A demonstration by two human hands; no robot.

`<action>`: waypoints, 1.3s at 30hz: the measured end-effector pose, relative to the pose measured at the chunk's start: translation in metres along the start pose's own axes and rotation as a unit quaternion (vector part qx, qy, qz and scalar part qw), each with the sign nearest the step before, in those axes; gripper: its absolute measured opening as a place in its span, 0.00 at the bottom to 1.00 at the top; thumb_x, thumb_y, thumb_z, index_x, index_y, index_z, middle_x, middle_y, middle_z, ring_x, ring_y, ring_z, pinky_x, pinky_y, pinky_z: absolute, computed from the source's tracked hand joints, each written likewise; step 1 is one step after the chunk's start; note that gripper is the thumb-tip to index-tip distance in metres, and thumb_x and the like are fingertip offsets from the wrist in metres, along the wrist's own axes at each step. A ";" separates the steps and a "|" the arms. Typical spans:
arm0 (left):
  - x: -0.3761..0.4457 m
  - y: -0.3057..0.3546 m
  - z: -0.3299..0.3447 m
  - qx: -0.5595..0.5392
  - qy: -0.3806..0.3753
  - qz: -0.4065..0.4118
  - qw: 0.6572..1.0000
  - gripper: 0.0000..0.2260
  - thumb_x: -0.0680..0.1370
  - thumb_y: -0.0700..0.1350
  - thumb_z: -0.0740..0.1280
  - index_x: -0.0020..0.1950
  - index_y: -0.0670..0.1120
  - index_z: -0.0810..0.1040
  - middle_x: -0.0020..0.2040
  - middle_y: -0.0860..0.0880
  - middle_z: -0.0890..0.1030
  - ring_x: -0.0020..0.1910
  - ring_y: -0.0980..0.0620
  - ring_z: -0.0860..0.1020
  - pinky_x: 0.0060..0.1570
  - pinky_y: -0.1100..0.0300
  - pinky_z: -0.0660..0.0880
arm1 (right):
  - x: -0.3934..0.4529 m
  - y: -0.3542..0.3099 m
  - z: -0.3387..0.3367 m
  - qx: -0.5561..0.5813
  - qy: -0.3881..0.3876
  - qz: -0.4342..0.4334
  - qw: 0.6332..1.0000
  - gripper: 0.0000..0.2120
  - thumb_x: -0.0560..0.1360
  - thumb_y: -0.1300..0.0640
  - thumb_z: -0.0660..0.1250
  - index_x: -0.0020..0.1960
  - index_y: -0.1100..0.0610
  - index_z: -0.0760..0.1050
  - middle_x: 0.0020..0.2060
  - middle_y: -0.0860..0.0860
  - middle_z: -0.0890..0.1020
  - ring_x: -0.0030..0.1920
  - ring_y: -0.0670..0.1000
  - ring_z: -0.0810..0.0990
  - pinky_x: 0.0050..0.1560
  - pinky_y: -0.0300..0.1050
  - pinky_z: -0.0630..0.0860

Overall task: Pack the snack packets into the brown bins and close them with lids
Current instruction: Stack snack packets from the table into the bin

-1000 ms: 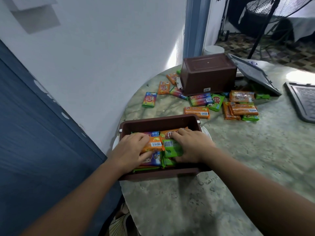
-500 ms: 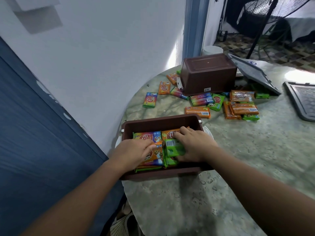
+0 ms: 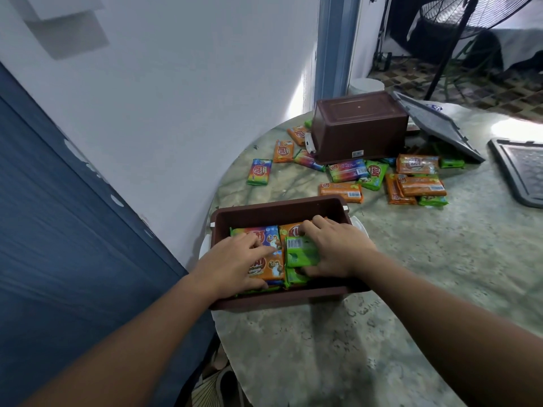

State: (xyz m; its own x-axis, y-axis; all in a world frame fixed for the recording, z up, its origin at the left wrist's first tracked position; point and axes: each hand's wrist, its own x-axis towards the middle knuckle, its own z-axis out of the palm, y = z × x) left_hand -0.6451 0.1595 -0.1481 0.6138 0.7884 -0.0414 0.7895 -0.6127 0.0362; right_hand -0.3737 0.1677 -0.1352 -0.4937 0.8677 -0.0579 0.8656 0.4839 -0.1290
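An open brown bin (image 3: pixel 276 211) stands at the table's near left edge, holding several snack packets. My left hand (image 3: pixel 232 261) lies flat on an orange packet (image 3: pixel 269 267) in the bin's left half, fingers reaching toward a multicoloured packet. My right hand (image 3: pixel 335 249) grips a green packet (image 3: pixel 299 254) in the bin's right half, thumb under it and fingers curled over its far edge. Several loose packets (image 3: pixel 417 183) lie scattered farther back. A second brown bin (image 3: pixel 360 127) sits upside down behind them. Two grey lids (image 3: pixel 437 124) (image 3: pixel 520 171) lie at the back right.
The round marble table (image 3: pixel 382 304) ends close to a white wall on the left and a blue panel (image 3: pixel 58 230) at the near left. Sandals (image 3: pixel 211 389) show on the floor below the table's edge. A fan stand (image 3: pixel 449 45) rises beyond the doorway.
My left hand slid back toward me off the top packets, uncovering the multicoloured one. My right hand shifted slightly on the green packet. The bin has not moved.
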 end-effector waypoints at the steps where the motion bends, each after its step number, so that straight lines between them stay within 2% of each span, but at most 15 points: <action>1: 0.001 0.000 0.000 0.001 0.000 0.002 1.000 0.34 0.71 0.70 0.69 0.74 0.58 0.72 0.58 0.54 0.73 0.58 0.52 0.72 0.54 0.54 0.74 | 0.000 0.000 0.000 -0.001 -0.002 -0.001 1.000 0.38 0.68 0.28 0.69 0.69 0.46 0.63 0.58 0.47 0.72 0.58 0.51 0.75 0.52 0.47 0.74; 4: 0.002 0.002 -0.002 0.001 -0.011 -0.002 1.000 0.33 0.72 0.70 0.69 0.74 0.59 0.71 0.58 0.54 0.72 0.58 0.52 0.71 0.54 0.55 0.74 | -0.001 0.000 -0.002 -0.004 -0.013 -0.001 1.000 0.39 0.69 0.28 0.67 0.73 0.45 0.63 0.60 0.48 0.73 0.59 0.51 0.76 0.53 0.48 0.75; 7: 0.002 0.002 -0.003 0.009 -0.015 -0.006 1.000 0.32 0.73 0.70 0.68 0.74 0.59 0.69 0.58 0.54 0.71 0.58 0.52 0.70 0.54 0.55 0.74 | -0.003 -0.001 -0.004 0.002 -0.010 -0.005 1.000 0.37 0.72 0.26 0.59 0.76 0.43 0.65 0.62 0.49 0.76 0.60 0.53 0.78 0.57 0.49 0.75; 9: 0.002 0.004 -0.003 0.012 -0.014 -0.009 1.000 0.32 0.72 0.69 0.68 0.73 0.59 0.70 0.57 0.53 0.71 0.57 0.52 0.70 0.52 0.55 0.74 | -0.005 -0.002 -0.005 0.016 -0.005 -0.006 1.000 0.34 0.74 0.26 0.51 0.74 0.42 0.69 0.61 0.49 0.78 0.56 0.54 0.80 0.54 0.50 0.77; 11: 0.002 0.004 -0.003 0.009 -0.011 -0.009 1.000 0.31 0.72 0.69 0.69 0.72 0.59 0.70 0.57 0.53 0.70 0.57 0.52 0.71 0.50 0.56 0.74 | -0.007 -0.003 -0.008 0.045 0.003 0.005 0.999 0.30 0.78 0.29 0.48 0.67 0.45 0.74 0.53 0.48 0.82 0.50 0.54 0.82 0.48 0.51 0.79; 13: 0.001 0.004 -0.004 0.003 -0.010 -0.014 1.000 0.30 0.72 0.69 0.68 0.71 0.60 0.70 0.57 0.54 0.70 0.57 0.53 0.70 0.50 0.56 0.74 | -0.008 -0.003 -0.011 0.058 -0.003 0.023 0.998 0.25 0.82 0.33 0.49 0.58 0.48 0.77 0.45 0.47 0.82 0.45 0.51 0.81 0.44 0.51 0.79; 15: 0.000 0.004 -0.004 -0.001 -0.012 -0.017 1.000 0.31 0.72 0.69 0.68 0.72 0.60 0.70 0.57 0.54 0.70 0.57 0.53 0.70 0.51 0.56 0.74 | -0.008 -0.003 -0.013 0.066 -0.001 0.038 0.997 0.22 0.84 0.35 0.50 0.54 0.48 0.77 0.43 0.45 0.81 0.43 0.51 0.80 0.43 0.50 0.77; 18: 0.001 0.004 -0.004 -0.005 -0.015 -0.024 1.000 0.32 0.71 0.70 0.68 0.73 0.59 0.70 0.58 0.54 0.71 0.57 0.52 0.70 0.51 0.56 0.74 | -0.007 -0.002 -0.015 0.093 0.006 0.058 0.994 0.21 0.84 0.36 0.51 0.58 0.46 0.77 0.47 0.47 0.84 0.47 0.52 0.82 0.47 0.51 0.78; 23: 0.001 0.003 -0.005 -0.011 -0.017 -0.030 0.999 0.34 0.71 0.71 0.67 0.74 0.58 0.70 0.59 0.54 0.71 0.59 0.52 0.71 0.54 0.54 0.75 | -0.003 -0.003 -0.014 0.047 -0.044 0.038 0.997 0.25 0.83 0.34 0.48 0.65 0.42 0.78 0.49 0.46 0.85 0.47 0.50 0.82 0.48 0.50 0.79; 26: 0.000 0.004 -0.006 -0.010 -0.016 -0.031 0.999 0.34 0.72 0.71 0.67 0.74 0.58 0.70 0.59 0.53 0.72 0.59 0.52 0.71 0.54 0.54 0.75 | 0.000 -0.001 -0.010 0.032 -0.048 0.023 0.998 0.25 0.82 0.32 0.50 0.62 0.43 0.79 0.47 0.45 0.85 0.45 0.48 0.82 0.47 0.50 0.80; 33: 0.001 0.003 -0.005 -0.010 -0.013 -0.031 0.999 0.34 0.71 0.71 0.67 0.74 0.58 0.70 0.59 0.53 0.72 0.59 0.52 0.70 0.54 0.54 0.75 | -0.001 0.002 -0.006 0.043 -0.004 0.019 0.999 0.21 0.81 0.33 0.53 0.54 0.46 0.76 0.45 0.44 0.82 0.45 0.48 0.81 0.44 0.50 0.78; 36: 0.002 0.003 -0.004 -0.006 -0.014 -0.029 0.999 0.34 0.71 0.72 0.67 0.73 0.59 0.69 0.59 0.54 0.72 0.59 0.52 0.70 0.54 0.54 0.75 | -0.004 0.000 -0.008 0.062 0.021 0.025 0.998 0.17 0.82 0.35 0.57 0.54 0.47 0.75 0.40 0.41 0.76 0.44 0.49 0.80 0.40 0.48 0.74; 39: 0.002 0.003 -0.004 -0.004 -0.015 -0.030 0.999 0.34 0.71 0.71 0.67 0.73 0.58 0.69 0.58 0.53 0.72 0.58 0.52 0.71 0.52 0.54 0.75 | -0.003 -0.004 -0.015 0.084 0.030 0.028 0.996 0.16 0.81 0.37 0.60 0.54 0.48 0.75 0.42 0.43 0.78 0.44 0.49 0.80 0.42 0.49 0.76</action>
State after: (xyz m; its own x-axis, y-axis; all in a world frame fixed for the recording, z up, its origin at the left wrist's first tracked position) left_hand -0.6417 0.1598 -0.1440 0.5653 0.8217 -0.0727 0.8248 -0.5639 0.0404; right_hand -0.3738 0.1647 -0.1198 -0.4355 0.9001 -0.0105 0.8627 0.4140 -0.2906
